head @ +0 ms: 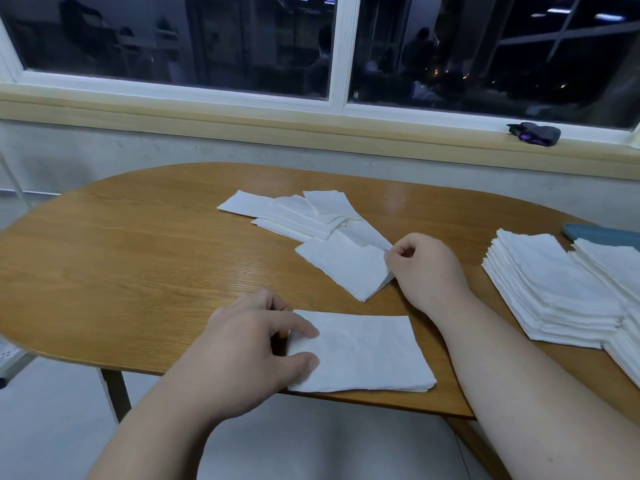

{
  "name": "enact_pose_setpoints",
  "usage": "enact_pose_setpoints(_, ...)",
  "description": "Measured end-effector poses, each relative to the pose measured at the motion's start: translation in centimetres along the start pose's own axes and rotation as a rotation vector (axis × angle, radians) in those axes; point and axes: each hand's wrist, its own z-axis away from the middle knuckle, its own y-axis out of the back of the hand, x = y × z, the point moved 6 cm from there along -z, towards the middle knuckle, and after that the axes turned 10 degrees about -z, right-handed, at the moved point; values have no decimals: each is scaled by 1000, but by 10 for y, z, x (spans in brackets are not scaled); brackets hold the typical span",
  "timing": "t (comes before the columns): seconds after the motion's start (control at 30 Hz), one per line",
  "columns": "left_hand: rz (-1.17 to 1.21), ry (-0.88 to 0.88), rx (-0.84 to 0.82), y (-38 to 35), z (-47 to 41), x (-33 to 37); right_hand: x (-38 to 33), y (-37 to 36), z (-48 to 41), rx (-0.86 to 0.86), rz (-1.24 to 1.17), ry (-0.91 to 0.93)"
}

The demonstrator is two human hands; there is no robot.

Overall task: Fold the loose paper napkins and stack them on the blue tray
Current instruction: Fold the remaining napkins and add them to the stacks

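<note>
The left hand (249, 344) is seen pinching the edge of a folded napkin (363, 351) at the table's (138, 271) near rim. Beyond it, a loose napkin (343, 268) is gripped by its corner in the curled right hand (422, 268), the loose pile (298, 213) just past it. To that hand's right, finished stacks (547, 285) are carried on the blue tray (602, 233). Corners are best matched before the crease is pressed.

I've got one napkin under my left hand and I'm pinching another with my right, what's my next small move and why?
Probably draw the pinched napkin toward you, clear of the loose pile. Your right hand pinches its corner, it touches the pile, and your left hand holds the folded napkin at the near edge.
</note>
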Motion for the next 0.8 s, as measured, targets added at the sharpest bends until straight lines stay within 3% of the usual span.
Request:
enact_pose_setpoints(0.13, -7, -1, -4, 0, 0, 1, -23, 25, 20, 120, -256, 115)
enact_pose_setpoints(0.23, -6, 3, -3, 1, 0, 0, -22, 31, 29, 138, -415, 27)
enact_pose_setpoints(0.33, 8, 4, 0, 1, 1, 0, -8, 15, 33, -34, -279, -106)
enact_pose_setpoints(0.57, 6, 1, -1, 2, 1, 0, -13, 3, 32, -143, -52, 7)
enact_pose_setpoints(0.7, 10, 8, -4, 2, 0, 0, -27, 17, 33, -94, -102, 64)
enact_pose_setpoints(0.8, 32, 7, -18, -1, 0, -2, -40, 35, 39, -98, -318, 85)
